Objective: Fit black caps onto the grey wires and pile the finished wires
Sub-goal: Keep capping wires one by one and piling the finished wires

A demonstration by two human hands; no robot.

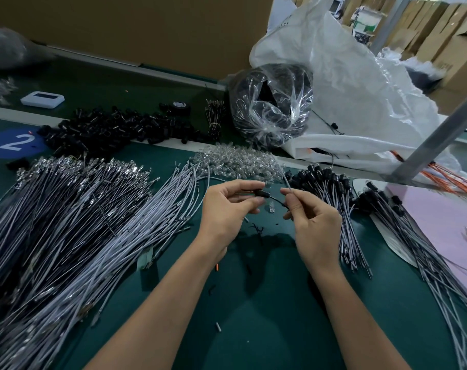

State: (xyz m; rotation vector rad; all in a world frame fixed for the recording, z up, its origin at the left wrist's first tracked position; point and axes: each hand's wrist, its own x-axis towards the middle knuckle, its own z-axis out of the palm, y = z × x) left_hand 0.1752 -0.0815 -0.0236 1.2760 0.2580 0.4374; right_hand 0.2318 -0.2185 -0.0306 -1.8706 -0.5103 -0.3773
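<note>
Above mat centre: left hand pinches cap; right hand pinches wire; wire looks limp, light; hold near tip.

Table cover was green, matt and smooth. The grey wires had smooth plastic sheathing and shiny metal tips. The black caps were faintly glossy plastic. The bag was clear, glossy, crinkled film, and the sack was white woven plastic, creased. The board was matt brown cardboard. The bulbs were clear and glassy.
</note>
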